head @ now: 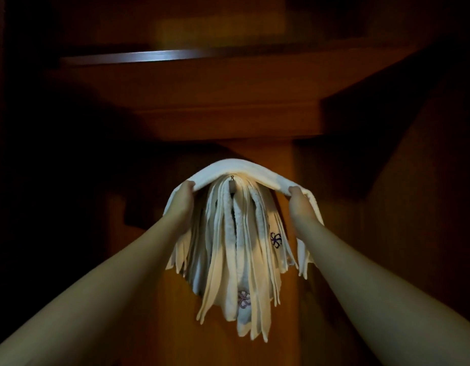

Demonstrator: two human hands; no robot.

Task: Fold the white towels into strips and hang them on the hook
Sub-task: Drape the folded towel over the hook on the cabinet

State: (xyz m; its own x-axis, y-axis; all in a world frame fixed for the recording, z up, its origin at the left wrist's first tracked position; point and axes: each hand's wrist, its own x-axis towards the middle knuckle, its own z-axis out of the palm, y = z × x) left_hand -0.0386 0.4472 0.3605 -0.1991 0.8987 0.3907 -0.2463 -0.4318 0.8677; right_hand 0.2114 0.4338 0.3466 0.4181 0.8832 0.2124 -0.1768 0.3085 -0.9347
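Observation:
A folded white towel strip (pixel 241 169) arches just above a small metal hook (pixel 232 177) on a wooden panel. My left hand (pixel 182 198) grips its left end and my right hand (pixel 298 200) grips its right end, both reaching up from below. Both ends droop down past my hands. Under the arch, several folded white towels (pixel 228 260) hang from the hook in a thick bunch, two of them showing a purple embroidered flower. The hook's tip shows between the held towel and the bunch.
A dark wooden shelf (pixel 228 101) juts out overhead above the hook. The orange-brown wooden panel (pixel 265 154) runs down behind the towels. Deep shadow covers both sides of the recess.

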